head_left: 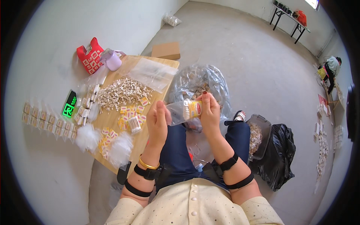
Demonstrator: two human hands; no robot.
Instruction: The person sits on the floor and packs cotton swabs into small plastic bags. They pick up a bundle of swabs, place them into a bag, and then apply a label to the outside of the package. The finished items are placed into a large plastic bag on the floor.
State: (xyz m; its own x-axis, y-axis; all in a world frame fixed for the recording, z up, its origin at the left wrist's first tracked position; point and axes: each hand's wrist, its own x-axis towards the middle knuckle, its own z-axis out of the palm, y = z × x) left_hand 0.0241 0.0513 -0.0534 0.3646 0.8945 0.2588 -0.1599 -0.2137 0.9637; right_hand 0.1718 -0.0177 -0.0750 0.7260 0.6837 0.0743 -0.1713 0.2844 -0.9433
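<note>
A clear plastic bag [175,113] is stretched between my two hands above my lap. Cotton swabs [186,111] and a yellow-and-red label card [195,109] show at its right end. My left hand [158,120] pinches the bag's left end, thumb up. With thumb and fingers, my right hand [210,111] grips the end with the swabs and card. On the wooden table [112,142] to my left, a heap of loose swabs [122,92] lies near several yellow cards [129,113]. One small packet of swabs [134,125] rests on those cards.
Beyond my hands stands a large clear sack [213,80]. A grey bin of swabs [258,137] and a black bag [277,155] sit to my right. Stacked clear bags [120,149] and a lilac jug [111,60] are on the table. Another person [332,69] is at the far right.
</note>
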